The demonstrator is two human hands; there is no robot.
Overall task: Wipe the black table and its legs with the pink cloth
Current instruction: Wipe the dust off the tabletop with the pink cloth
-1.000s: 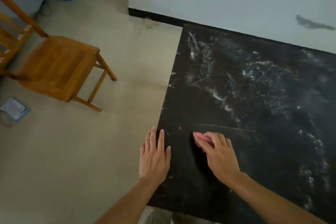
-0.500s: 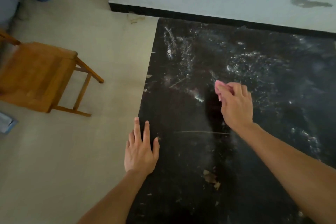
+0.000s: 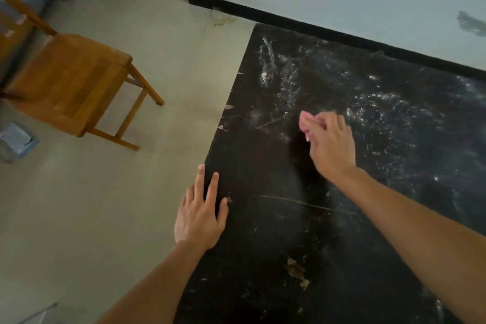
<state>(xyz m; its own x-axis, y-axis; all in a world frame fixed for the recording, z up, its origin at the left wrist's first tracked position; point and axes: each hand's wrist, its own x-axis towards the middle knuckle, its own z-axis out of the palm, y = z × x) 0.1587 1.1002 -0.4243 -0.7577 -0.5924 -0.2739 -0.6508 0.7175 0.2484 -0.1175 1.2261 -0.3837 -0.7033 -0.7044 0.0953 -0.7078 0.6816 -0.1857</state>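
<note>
The cloth (image 3: 305,123) is a small pink wad, bunched in the right hand (image 3: 332,145) over the middle of the table (image 3: 263,234), just near of the white smears (image 3: 284,81) at its far left. It looks soft, light and limp. It should fold to any shape and weigh next to nothing, so it needs no firm grip, only enough to keep it from slipping out under a rub. Bunched as it is, only a pink end shows past the fingertips; the best hold is probably with the fingers spread over its back, so that more of it meets the surface. Dry, it may skate over the powdery marks rather than lift them.

The right hand has its fingers curled round the cloth, knuckles up, with the forearm reaching in from the near right. A dark shadow lies just left of the hand; whether the cloth presses on the top or hangs just above it I cannot tell.

The left hand (image 3: 200,214) holds nothing. It lies flat with straight, slightly spread fingers at the table's left edge, near side, seemingly bracing there, with its outer fingers past the edge over the floor (image 3: 110,205).

Flakes of debris (image 3: 297,272) sit near the front. The legs are out of sight.
</note>
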